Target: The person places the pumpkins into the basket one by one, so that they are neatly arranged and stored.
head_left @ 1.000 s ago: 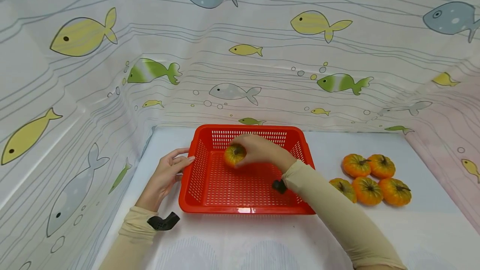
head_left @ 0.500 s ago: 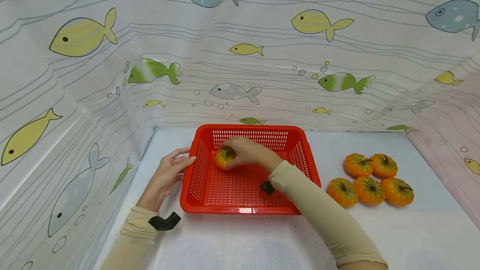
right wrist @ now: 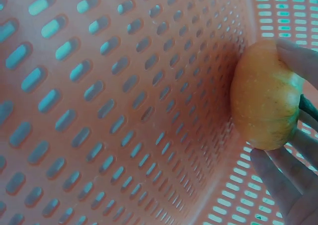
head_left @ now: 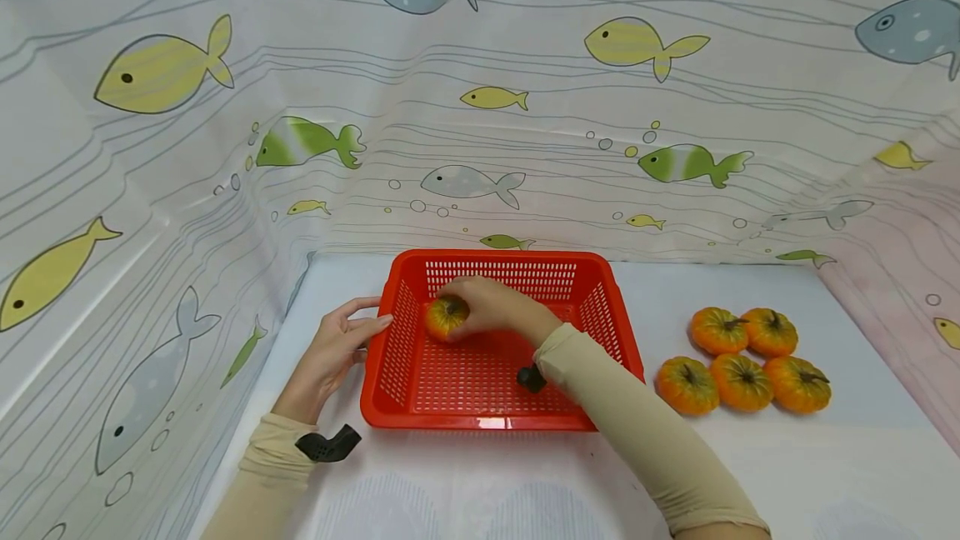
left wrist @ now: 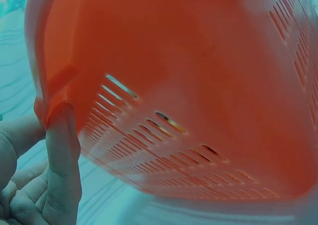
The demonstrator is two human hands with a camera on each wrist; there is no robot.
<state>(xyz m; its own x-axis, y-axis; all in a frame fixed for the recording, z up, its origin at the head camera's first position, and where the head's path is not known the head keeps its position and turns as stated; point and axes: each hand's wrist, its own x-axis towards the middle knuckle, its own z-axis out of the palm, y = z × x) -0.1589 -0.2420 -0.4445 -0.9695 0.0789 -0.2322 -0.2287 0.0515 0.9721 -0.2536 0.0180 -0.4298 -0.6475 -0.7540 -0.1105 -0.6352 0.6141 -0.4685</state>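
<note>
left hand (head_left: 330, 351) pinches basket (head_left: 487, 422) rim; right hand (head_left: 491, 304) inside, curled round pumpkin (head_left: 442, 321)

The head camera is looking forward and down from the person's side, far enough back to be framing the whole red basket (head_left: 491, 422), the left hand (head_left: 332, 346) and the right hand (head_left: 495, 307). The left wrist camera is facing the basket's outer wall up close; the right wrist camera is closely viewing its perforated inside, sharing the pumpkin (right wrist: 266, 98) with the head view.
</note>
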